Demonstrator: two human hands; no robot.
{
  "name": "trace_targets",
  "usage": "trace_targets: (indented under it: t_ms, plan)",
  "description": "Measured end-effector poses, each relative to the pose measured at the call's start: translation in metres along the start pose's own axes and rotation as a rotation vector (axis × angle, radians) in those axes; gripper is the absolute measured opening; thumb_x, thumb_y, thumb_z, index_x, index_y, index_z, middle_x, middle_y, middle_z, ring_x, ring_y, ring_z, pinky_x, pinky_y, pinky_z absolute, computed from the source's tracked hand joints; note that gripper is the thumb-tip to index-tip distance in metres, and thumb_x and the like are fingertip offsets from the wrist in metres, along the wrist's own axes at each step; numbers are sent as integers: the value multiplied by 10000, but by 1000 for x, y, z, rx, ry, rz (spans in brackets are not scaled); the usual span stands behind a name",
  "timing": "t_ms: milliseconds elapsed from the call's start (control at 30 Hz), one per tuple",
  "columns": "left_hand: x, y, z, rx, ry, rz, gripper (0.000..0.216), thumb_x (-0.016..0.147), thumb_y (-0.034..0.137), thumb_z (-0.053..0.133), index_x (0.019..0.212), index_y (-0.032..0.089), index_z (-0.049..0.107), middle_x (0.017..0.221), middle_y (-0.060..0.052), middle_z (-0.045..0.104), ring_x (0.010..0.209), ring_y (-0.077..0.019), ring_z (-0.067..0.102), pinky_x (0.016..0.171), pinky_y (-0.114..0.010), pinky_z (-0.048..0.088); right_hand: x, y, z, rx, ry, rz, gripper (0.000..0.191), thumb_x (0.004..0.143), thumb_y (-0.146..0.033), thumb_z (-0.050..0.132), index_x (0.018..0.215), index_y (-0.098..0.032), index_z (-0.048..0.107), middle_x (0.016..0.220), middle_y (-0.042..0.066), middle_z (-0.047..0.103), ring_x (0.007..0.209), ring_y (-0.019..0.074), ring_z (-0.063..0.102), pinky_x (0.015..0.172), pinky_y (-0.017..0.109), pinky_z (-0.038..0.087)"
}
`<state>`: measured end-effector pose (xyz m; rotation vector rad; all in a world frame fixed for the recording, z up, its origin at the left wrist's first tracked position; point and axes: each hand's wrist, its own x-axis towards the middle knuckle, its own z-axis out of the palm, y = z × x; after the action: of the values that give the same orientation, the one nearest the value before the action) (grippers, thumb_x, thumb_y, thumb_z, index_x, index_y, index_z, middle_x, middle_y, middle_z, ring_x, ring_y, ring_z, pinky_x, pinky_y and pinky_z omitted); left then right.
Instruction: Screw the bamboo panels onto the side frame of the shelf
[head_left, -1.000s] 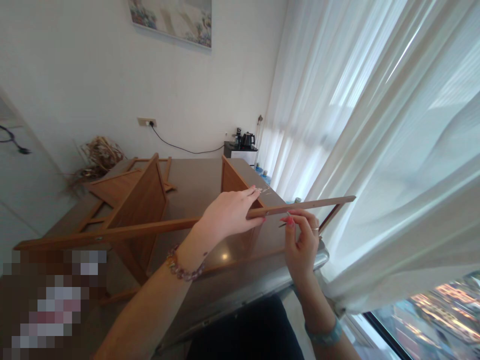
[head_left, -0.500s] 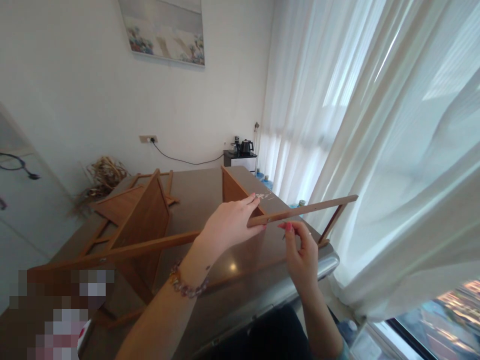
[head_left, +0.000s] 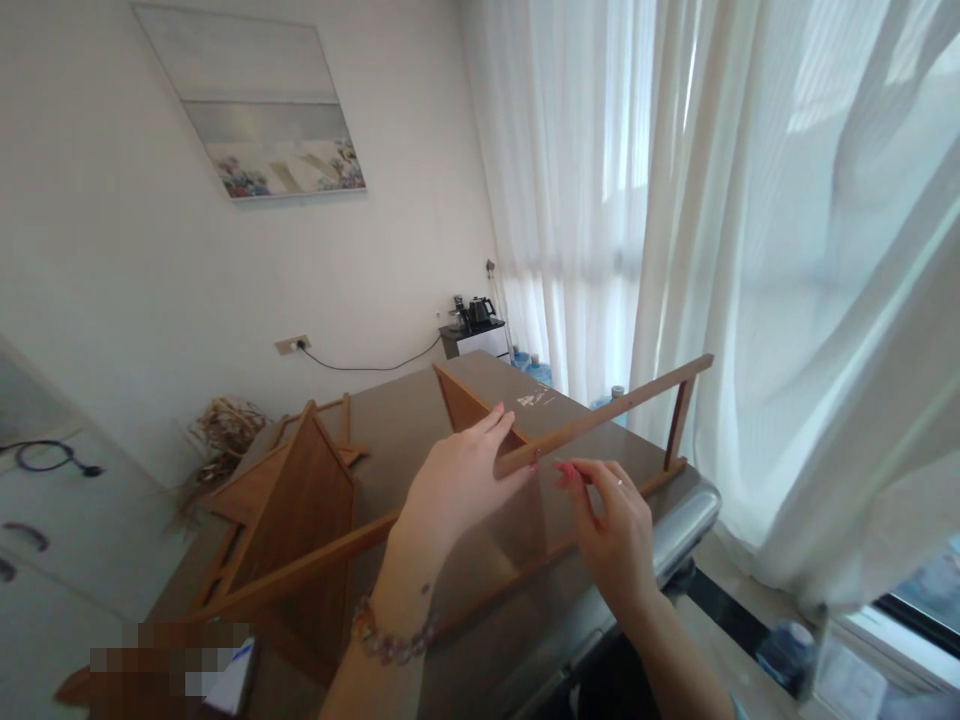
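A wooden shelf frame lies on its side across the table, with a long rail (head_left: 600, 415) sloping up to the right. My left hand (head_left: 457, 475) is wrapped over this rail where a shelf board (head_left: 461, 400) meets it. Just right of it, my right hand (head_left: 611, 510) has thumb and forefinger pinched together, close to a small hole or fitting in the rail. Whatever lies between those fingertips is too small to name. A larger wooden panel (head_left: 300, 510) of the frame stands on edge to the left.
More wooden slats (head_left: 322, 410) lie at the table's far left. Small pale pieces (head_left: 534, 398) rest on the tabletop (head_left: 405, 400). Beyond stands a low cabinet (head_left: 484, 340) with a black kettle (head_left: 480, 310). White curtains (head_left: 697, 300) hang at the right.
My view has tilted and turned right. My left hand keeps its hold on the rail. My right hand stays beside it, fingertips still pinched near the fitting.
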<state>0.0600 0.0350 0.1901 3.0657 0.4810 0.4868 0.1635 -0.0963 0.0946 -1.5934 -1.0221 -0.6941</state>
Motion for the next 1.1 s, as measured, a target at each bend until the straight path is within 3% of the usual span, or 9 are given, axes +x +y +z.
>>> trace_targets:
  t_ms: [167,367,500,633,767,933,1100]
  plan:
    - [-1,1,1,-17,8,-2,631,876,539,470,1413,214,403,1507,-13,333,1228,-236,536,1044,-355,428,1,2,4,-142,-71,-16,182,933,-303,509,795,-206,579,599,-52,628,516,86,537,549,212,341]
    - [0,0,0,6,-1,2,639,883,555,448,1417,209,393,1508,-32,332,1225,-249,538,1021,-382,448,4,2,8,-198,-86,-32,190,928,-323,509,810,-219,617,577,-43,629,491,94,523,540,234,329]
    - [1,0,0,18,-13,5,639,886,560,436,1421,214,385,1510,-41,325,1235,-257,529,1002,-392,460,8,1,2,-11,-3,41,148,925,-271,503,862,-213,624,720,-13,664,624,110,570,624,239,411]
    - [1,1,1,27,-13,1,646,885,554,441,1421,199,387,1509,-51,325,1219,-270,542,994,-405,466,12,1,-3,94,172,109,155,901,-276,535,869,-215,674,864,37,608,811,156,562,721,297,449]
    - [0,1,1,20,-5,0,641,881,543,454,1414,192,401,1504,-52,341,1209,-269,551,995,-401,468,11,1,-1,250,178,168,156,909,-244,519,930,-230,672,809,15,621,747,141,587,678,291,472]
    - [0,1,0,6,-2,-7,641,886,544,440,1411,179,409,1494,-54,361,1218,-274,542,1013,-399,451,4,0,4,268,68,-11,151,874,-160,566,966,-243,653,853,0,704,768,127,653,688,262,511]
    - [0,2,-1,3,2,-6,640,881,544,450,1408,182,414,1490,-56,366,1218,-277,542,1018,-400,444,0,3,3,185,80,-53,169,873,-138,558,983,-239,636,876,16,719,773,139,670,702,281,535]
